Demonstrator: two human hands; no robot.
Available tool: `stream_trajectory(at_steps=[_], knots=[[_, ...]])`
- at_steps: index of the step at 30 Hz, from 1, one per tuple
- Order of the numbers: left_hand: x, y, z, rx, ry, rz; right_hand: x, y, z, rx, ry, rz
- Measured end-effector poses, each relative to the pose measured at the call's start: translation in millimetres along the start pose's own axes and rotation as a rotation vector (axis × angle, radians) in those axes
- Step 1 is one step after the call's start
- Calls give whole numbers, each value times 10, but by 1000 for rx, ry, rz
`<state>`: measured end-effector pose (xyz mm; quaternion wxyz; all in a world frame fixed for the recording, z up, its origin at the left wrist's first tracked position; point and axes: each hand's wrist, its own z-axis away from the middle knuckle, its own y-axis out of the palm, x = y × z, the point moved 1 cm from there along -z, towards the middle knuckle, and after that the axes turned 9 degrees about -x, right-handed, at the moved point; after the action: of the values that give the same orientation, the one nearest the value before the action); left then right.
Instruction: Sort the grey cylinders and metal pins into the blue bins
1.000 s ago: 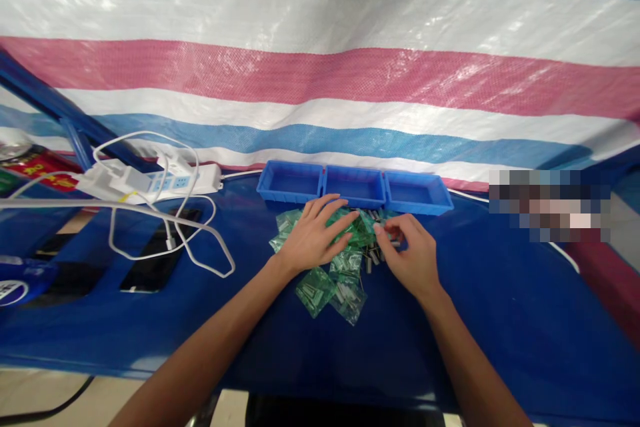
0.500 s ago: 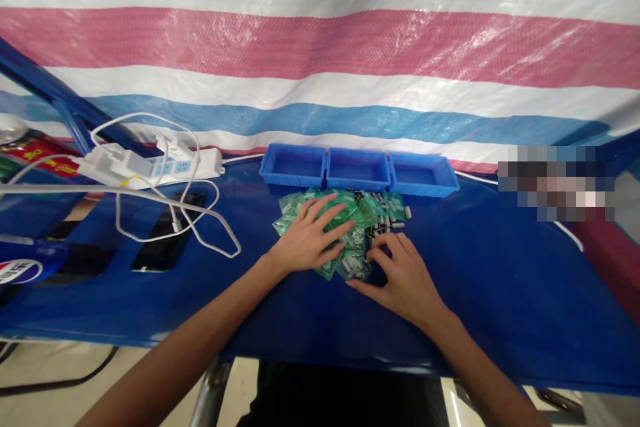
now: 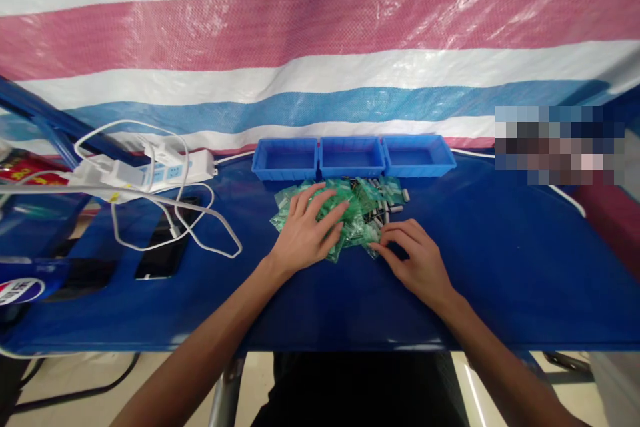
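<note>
A heap of small green-tinted clear plastic bags (image 3: 353, 210) lies on the blue table. My left hand (image 3: 311, 227) rests on the left part of the heap, palm down with its fingers spread. At the heap's near right edge, my right hand (image 3: 417, 260) is curled, its thumb and forefinger closing on the corner of a green plastic bag (image 3: 371, 235). Small grey cylindrical parts with thin dark leads (image 3: 395, 209) lie loose along the heap's right side. What the bags contain is too small to make out.
Three blue bins (image 3: 352, 157) stand in a row behind the heap. At left are a white power strip (image 3: 175, 170) with tangled cables, a black phone (image 3: 163, 247) and a blue bottle (image 3: 30, 280). A striped sheet (image 3: 320, 33) hangs behind the table (image 3: 500, 267).
My right hand has shifted right and closed more on a bag at the heap's edge. The near bags have moved up and right. My left hand stays on the heap; the camera view has tilted slightly.
</note>
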<state>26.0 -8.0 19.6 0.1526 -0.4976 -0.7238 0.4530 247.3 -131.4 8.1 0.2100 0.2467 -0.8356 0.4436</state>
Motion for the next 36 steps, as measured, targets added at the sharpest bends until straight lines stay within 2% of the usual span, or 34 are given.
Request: stream_trajectory(at_steps=[5,9,13,17,19,23,27,30,32,36], knots=[[-152,6,76,23,112,0,-22,-8,-165,-115,-8,1],[-145,128,30,12,44,-84,-57,42,-437,-174,-2,10],[-64,180,-53,-46,-5,-125,-128,119,-782,-175,-25,-21],[-13,178,-104,-56,-11,-125,-217,224,-983,-67,-67,-4],[1,182,-125,-57,-29,-109,-240,261,-987,-108,-67,-17],[15,198,-212,-91,-64,-38,-245,254,-904,-268,-92,-84],[48,201,-439,-236,-151,57,-311,148,-856,-374,-25,-73],[116,215,-647,-363,-211,115,-425,62,-840,-411,82,-70],[169,238,-728,-373,-215,181,-505,24,-829,-414,145,-76],[238,261,-658,-418,-245,206,-616,2,-801,-401,220,-90]])
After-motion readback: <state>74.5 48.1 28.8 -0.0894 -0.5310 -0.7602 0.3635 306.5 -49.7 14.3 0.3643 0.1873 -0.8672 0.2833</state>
